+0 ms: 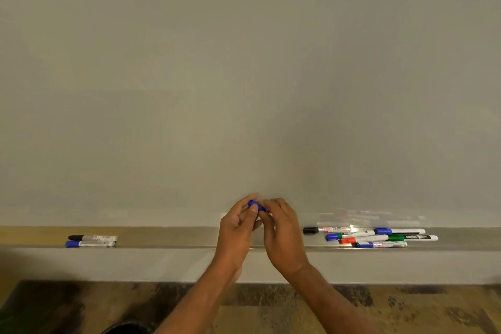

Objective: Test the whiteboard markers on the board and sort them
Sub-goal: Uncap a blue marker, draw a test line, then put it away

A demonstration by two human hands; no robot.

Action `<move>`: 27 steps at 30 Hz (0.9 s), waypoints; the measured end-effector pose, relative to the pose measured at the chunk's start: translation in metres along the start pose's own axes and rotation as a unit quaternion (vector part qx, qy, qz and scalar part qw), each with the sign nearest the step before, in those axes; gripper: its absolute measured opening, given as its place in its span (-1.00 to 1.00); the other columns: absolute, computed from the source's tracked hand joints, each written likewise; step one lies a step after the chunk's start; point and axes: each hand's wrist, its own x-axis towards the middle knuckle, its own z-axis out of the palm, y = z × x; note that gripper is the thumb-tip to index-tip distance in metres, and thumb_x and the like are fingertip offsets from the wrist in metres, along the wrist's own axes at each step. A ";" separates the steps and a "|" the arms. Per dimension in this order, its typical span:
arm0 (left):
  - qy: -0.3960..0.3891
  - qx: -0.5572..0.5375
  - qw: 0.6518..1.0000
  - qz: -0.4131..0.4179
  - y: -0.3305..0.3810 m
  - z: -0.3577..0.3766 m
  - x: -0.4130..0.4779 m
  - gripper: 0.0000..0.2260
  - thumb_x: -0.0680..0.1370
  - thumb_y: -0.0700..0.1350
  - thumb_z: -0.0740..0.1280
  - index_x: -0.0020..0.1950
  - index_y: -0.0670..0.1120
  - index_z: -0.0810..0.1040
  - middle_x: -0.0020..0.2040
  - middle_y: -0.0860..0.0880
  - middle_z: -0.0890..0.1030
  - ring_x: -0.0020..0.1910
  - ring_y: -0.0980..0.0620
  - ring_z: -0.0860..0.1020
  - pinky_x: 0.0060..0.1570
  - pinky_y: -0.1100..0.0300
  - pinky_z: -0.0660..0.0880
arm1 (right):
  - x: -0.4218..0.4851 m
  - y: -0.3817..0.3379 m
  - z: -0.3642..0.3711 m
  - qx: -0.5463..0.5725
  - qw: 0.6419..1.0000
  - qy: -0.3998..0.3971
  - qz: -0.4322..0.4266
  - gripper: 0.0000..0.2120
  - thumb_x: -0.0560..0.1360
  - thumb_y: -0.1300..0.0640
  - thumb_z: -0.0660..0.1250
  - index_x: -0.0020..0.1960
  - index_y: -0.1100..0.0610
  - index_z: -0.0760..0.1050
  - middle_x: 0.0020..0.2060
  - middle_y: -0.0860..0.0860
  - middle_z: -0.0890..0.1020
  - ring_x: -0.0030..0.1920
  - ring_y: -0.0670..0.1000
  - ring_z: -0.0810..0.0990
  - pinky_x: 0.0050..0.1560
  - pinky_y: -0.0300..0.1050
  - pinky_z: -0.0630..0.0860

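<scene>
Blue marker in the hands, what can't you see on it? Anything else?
Head view: the blue marker shows only its blue end; the left hand and right hand hide the rest.
Head view: labels on the pile of markers are mostly too small and blurred to read.
Head view: a dark shape is cut off by the bottom edge.

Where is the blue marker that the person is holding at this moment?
In the head view, the blue marker is at lower centre, held between the left hand and the right hand, just above the tray, in front of the whiteboard.
</scene>
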 end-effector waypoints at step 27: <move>-0.205 -0.079 0.967 0.128 0.249 -0.033 -0.066 -0.61 0.58 0.00 0.25 0.28 -0.23 0.55 0.14 -0.25 0.70 0.19 -0.18 0.66 0.21 0.11 0.59 | 0.068 -0.268 -0.123 0.394 0.880 -0.093 0.249 -0.53 0.61 -0.11 0.22 -0.33 0.19 0.45 -0.52 0.07 0.40 -0.59 -0.07 0.26 -0.60 -0.28 0.19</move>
